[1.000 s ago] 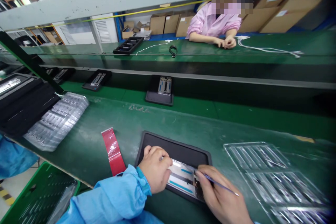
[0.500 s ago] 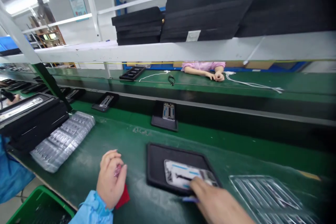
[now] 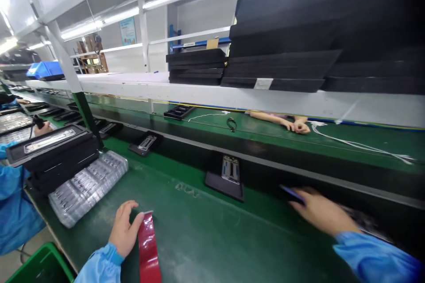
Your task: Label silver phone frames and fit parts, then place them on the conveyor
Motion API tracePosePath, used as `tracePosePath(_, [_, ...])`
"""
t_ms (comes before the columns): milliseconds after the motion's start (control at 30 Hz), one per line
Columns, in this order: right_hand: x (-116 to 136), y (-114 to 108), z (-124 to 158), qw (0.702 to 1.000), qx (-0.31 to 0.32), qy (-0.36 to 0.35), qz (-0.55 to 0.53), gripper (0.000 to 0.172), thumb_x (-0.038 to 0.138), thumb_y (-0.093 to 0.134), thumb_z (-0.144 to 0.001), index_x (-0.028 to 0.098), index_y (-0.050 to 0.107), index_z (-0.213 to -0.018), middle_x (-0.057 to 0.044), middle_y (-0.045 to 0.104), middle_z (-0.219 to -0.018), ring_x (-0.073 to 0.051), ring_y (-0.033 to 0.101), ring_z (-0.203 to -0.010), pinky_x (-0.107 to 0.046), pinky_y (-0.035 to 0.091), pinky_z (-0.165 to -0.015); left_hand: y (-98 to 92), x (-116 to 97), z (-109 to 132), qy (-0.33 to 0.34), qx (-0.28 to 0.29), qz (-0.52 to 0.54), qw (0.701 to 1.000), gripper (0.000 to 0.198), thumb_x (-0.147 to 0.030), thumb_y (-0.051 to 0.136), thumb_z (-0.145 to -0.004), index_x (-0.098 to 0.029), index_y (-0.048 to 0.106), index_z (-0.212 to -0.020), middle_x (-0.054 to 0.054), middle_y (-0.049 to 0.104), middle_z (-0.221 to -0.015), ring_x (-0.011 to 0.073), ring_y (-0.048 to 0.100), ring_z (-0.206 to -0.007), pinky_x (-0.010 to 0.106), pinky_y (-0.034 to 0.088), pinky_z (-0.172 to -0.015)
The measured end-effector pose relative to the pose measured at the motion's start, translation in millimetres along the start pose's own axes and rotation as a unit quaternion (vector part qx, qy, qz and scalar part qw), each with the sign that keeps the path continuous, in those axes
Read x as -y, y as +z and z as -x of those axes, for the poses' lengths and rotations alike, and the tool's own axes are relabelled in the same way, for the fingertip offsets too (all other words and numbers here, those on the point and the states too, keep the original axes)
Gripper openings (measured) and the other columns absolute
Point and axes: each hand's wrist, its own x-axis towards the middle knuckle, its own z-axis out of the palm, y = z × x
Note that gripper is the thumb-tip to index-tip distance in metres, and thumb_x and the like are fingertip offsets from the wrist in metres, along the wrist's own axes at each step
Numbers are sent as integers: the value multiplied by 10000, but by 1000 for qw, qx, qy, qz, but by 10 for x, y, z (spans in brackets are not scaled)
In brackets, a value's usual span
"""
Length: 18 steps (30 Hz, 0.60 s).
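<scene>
My left hand (image 3: 125, 229) rests at the near left of the green bench, thumb against the top end of a shiny red strip (image 3: 148, 247). My right hand (image 3: 320, 210), blurred by motion, reaches over the right side with a thin blue-purple tool (image 3: 292, 193) in its fingers. Beneath and right of my right wrist, a dark tray with a metallic part (image 3: 365, 221) shows partly; the arm covers some of it. A black tray (image 3: 221, 184) holding a phone-sized metal frame (image 3: 230, 169) lies on the green strip in the middle.
Clear plastic trays (image 3: 89, 185) lie at the left beside stacked black trays (image 3: 56, 154). A green bin (image 3: 41, 265) stands at the lower left. A white shelf beam (image 3: 206, 97) crosses above. Another person's hands (image 3: 297, 126) rest across the bench; a co-worker's hand (image 3: 42, 129) is far left.
My right hand has moved up and right with the tool; the tray that lay before me is gone from there. More of the red strip shows at my left hand. The view has shifted.
</scene>
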Motion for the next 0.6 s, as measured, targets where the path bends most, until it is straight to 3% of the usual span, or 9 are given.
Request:
tracePosePath(67, [249, 383, 23, 994, 86, -61, -26, 328, 320, 766, -654, 250, 774, -974, -63, 732, -992, -192, 721, -812, -271, 527, -750, 69, -60, -58, -17, 15, 21, 1000, 350, -397, 561, -878, -229, 595, -1184, 74, 605, -1246, 280, 544, -1245, 516, 399, -1115])
tracePosePath(133, [468, 697, 31, 984, 144, -96, -39, 429, 271, 758, -638, 286, 747, -1066, -44, 703, -1134, -182, 718, -869, -265, 533, -798, 135, -174, -100, -8, 43, 42, 998, 429, -349, 634, -820, -218, 594, -1226, 89, 618, -1255, 283, 570, -1223, 508, 414, -1101])
tracePosePath(233, [657, 910, 14, 978, 171, -113, -40, 328, 216, 666, -706, 229, 750, -1022, -95, 677, -1180, -206, 720, -876, -311, 544, -811, 218, -375, -105, 57, 114, 73, 989, 491, -225, 719, -724, -225, 634, -1208, 89, 676, -1185, 274, 632, -1133, 476, 474, -1036])
tracePosePath(333, [773, 888, 9, 974, 180, -132, -41, 263, 259, 573, -809, 186, 746, -993, -146, 647, -1243, -240, 721, -894, -344, 547, -786, 257, -495, -66, 82, 133, 91, 984, 306, -118, 645, -757, -229, 717, -1033, 39, 744, -1013, 210, 685, -999, 390, 525, -963])
tracePosePath(433, [1057, 775, 177, 966, 194, -164, -49, 290, 311, 531, -872, 223, 728, -1065, -116, 669, -1234, -235, 723, -879, -323, 548, -740, 215, -517, -3, 87, 115, 116, 983, 249, -71, 550, -804, -211, 738, -889, 23, 764, -909, 162, 704, -900, 323, 554, -896])
tracePosePath(500, [1421, 667, 462, 958, 200, -201, -50, 275, 299, 547, -875, 273, 712, -1094, -74, 707, -1164, -217, 723, -870, -300, 553, -729, 137, -525, 68, 97, 99, 137, 981, 248, -67, 526, -812, -199, 735, -832, 34, 766, -909, 156, 709, -892, 314, 564, -878])
tracePosePath(600, [2182, 492, 1081, 937, 198, -287, -26, 311, 204, 503, -881, 293, 688, -1116, -45, 729, -1058, -176, 721, -800, -272, 560, -702, -24, -600, 226, 121, 78, 171, 975, 235, -76, 528, -805, -202, 726, -799, 45, 764, -957, 160, 711, -902, 316, 574, -846])
